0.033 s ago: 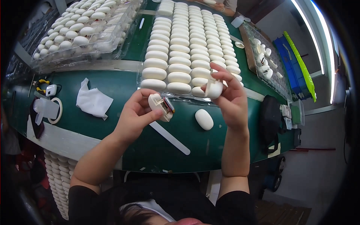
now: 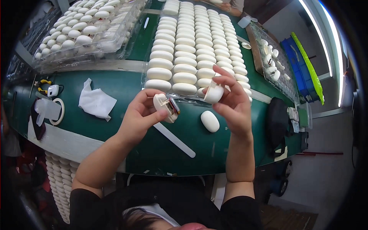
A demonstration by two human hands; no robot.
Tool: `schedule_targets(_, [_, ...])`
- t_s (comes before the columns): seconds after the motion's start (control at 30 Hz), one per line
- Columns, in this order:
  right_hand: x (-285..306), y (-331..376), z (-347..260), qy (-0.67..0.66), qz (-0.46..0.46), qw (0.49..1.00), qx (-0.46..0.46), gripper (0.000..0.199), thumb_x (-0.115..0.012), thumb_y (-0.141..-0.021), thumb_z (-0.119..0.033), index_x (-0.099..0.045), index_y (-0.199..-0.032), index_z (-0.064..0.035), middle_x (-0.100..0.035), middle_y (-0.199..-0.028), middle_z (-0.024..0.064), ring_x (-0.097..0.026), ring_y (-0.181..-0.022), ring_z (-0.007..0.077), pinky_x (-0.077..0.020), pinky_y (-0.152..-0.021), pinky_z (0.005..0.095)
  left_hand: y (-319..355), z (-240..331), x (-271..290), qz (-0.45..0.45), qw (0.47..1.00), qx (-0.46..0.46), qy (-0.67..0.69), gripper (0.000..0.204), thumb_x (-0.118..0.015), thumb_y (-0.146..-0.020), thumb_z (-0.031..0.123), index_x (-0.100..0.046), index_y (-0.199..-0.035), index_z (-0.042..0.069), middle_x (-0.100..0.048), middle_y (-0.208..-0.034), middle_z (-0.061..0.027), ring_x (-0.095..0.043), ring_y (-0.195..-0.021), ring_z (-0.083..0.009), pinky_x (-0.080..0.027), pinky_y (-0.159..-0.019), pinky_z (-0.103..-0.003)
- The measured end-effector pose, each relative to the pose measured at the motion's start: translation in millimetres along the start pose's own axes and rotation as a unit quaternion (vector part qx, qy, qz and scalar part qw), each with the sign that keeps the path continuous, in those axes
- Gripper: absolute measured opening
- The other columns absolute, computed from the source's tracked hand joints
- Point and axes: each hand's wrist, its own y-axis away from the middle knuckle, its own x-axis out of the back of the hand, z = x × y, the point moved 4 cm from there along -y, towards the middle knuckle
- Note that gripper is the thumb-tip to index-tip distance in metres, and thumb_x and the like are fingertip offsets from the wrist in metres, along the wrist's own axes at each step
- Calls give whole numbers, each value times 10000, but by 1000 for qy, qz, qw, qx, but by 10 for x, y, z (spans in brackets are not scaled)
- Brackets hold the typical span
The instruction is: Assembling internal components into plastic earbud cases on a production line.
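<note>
My left hand (image 2: 142,115) pinches a white plastic housing half (image 2: 160,102), with a silvery cell-like part and thin coloured wires showing along its inner side. In my right hand (image 2: 234,101), a rounded white shell cover (image 2: 214,93) is gripped between thumb and fingers, its opening turned toward the left. The two pieces are apart, above the front of the large tray. A closed white oval case (image 2: 210,121) lies on the green table between my forearms. Near my left hand rests a flat pale strip with a rounded end (image 2: 175,141).
Rows of white oval cases fill the tray (image 2: 145,86) ahead. Stacked clear trays (image 2: 111,53) stand at the far left. A white cloth (image 2: 97,101), a tape roll (image 2: 58,111) and pliers (image 2: 43,86) lie left. A black pouch (image 2: 276,120) and parts tray (image 2: 283,82) sit right.
The shell cover in my right hand has turned slightly and shifted a little left. My left hand keeps its hold on the housing half; the whole view has shifted slightly.
</note>
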Motion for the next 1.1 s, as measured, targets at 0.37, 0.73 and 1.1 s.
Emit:
schedule_targets(0.37, [-217, 377, 301, -107, 59, 979, -164, 580, -666, -803, 12, -404, -1320, 20, -575, -1187, 180, -594, -1081, 271, -524, -887, 365, 18, -51, -66, -24, 999, 9, -23, 400, -601, -886, 70, -437, -1244, -3, -578, -1112, -103, -580, -1033, -164, -488, -895, -318])
schedule_targets(0.73, [-305, 415, 411, -197, 23, 942, -270, 518, -647, -833, -11, -449, -1309, 29, -607, -1129, 135, -604, -1023, 193, -494, -881, 316, 41, -59, -86, -26, 996, 38, -73, 434, -642, -860, 62, -448, -1242, -6, -574, -1120, -103, -572, -1039, -156, -488, -901, -309])
schedule_targets(1.1, [-339, 448, 485, -147, 23, 948, -283, 472, -666, -833, -35, -493, -1267, 32, -621, -1093, 120, -604, -987, 162, -496, -866, 301, 27, -85, -114, -26, 988, 72, -137, 438, -651, -835, 7, -494, -1243, -18, -577, -1136, -115, -574, -1033, -171, -527, -843, -303])
